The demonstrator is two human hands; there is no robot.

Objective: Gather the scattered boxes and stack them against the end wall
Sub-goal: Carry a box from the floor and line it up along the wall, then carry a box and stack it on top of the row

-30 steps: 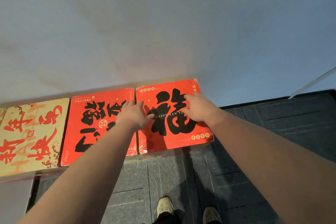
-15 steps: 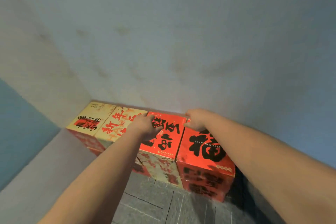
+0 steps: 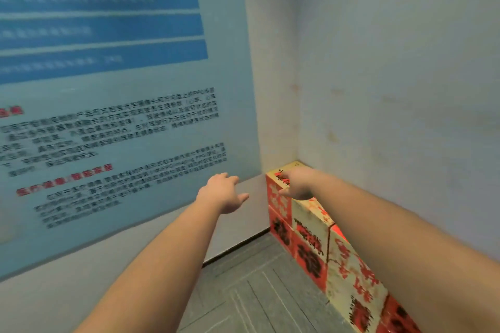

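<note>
Now my left hand (image 3: 226,194) hangs free with loose fingers and my right hand (image 3: 296,186) holds nothing above the corner box (image 3: 280,201), because the boxes (image 3: 349,265) already stand stacked against the wall (image 3: 392,76).

— What can't we make out?
— The print on the wall poster (image 3: 113,127) at left is too blurred to read, and our right forearm (image 3: 405,238) hides the tops of most boxes (image 3: 311,249).
— And the row's near end?
— Cut off by the bottom edge. Our right hand's (image 3: 296,184) fingers are smeared too.
</note>
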